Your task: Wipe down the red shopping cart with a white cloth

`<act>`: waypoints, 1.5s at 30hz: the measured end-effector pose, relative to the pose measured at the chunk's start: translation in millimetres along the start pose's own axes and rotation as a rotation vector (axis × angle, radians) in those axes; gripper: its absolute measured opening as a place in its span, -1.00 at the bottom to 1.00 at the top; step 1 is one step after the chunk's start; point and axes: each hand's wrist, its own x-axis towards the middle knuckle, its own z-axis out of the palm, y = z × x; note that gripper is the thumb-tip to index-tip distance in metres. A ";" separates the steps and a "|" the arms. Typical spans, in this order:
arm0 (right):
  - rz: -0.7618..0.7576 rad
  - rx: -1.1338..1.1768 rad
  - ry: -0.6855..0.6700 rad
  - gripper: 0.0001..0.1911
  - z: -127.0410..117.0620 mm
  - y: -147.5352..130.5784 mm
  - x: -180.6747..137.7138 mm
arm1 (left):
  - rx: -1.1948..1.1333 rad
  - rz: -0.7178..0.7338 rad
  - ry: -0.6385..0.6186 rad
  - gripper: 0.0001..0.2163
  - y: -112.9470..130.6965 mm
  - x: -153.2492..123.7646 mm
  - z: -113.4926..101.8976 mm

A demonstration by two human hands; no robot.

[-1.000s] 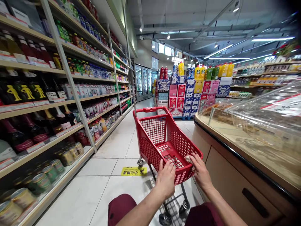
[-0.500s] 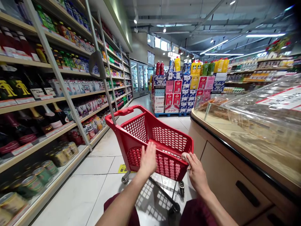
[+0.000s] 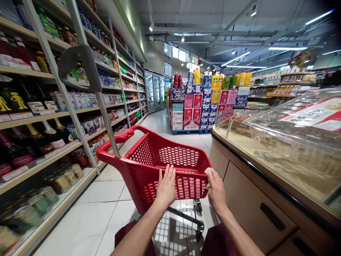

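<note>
A red plastic shopping cart (image 3: 170, 142) stands side-on before me, its perforated basket hollow side up. My left hand (image 3: 166, 186) lies against the near side of the basket, fingers stretched out and pointing up to the rim, holding nothing. At the right end of the basket my right hand (image 3: 216, 192) grips a whitish cloth (image 3: 209, 173), pressed to the cart's corner; part of the cloth is hidden by the fingers. On the cart's left rises a metal pole with a grey loop handle (image 3: 80, 65).
Shelves of bottles and cans (image 3: 64, 140) line the left. A wooden counter (image 3: 247, 192) with clear covers (image 3: 301, 121) stands close at right. Stacked drink cartons (image 3: 191, 110) on a blue pallet are ahead, with glass-door fridges (image 3: 154, 89) behind. White tiles (image 3: 93, 209) cover the floor.
The cart has turned slightly and its handle end now sits further left and nearer. My left hand has come against its side. My right hand, still with the cloth, has shifted slightly left.
</note>
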 end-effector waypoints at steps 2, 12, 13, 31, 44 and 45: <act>-0.093 0.066 -0.082 -0.32 4.6 -14.2 3.1 | -0.003 0.002 0.003 -0.38 3.0 -0.1 0.7; -0.120 0.085 -0.078 -0.39 19.7 -20.0 19.6 | 0.003 -0.062 0.044 -0.42 -0.5 -3.6 -3.2; -0.182 0.112 -0.118 -0.38 22.4 -27.0 18.6 | 0.000 -0.056 0.035 -0.42 0.6 -3.3 -4.7; -0.113 0.045 -0.011 -0.38 18.6 -11.8 21.6 | 0.064 -0.182 0.081 -0.41 -20.4 -13.6 -29.9; -0.115 0.077 -0.017 -0.41 30.3 -54.1 26.0 | 0.018 -0.056 0.088 -0.43 -13.1 -21.8 -29.7; -0.122 0.088 -0.019 -0.41 31.4 -57.5 25.4 | 0.016 -0.059 0.093 -0.43 -12.0 -22.4 -29.9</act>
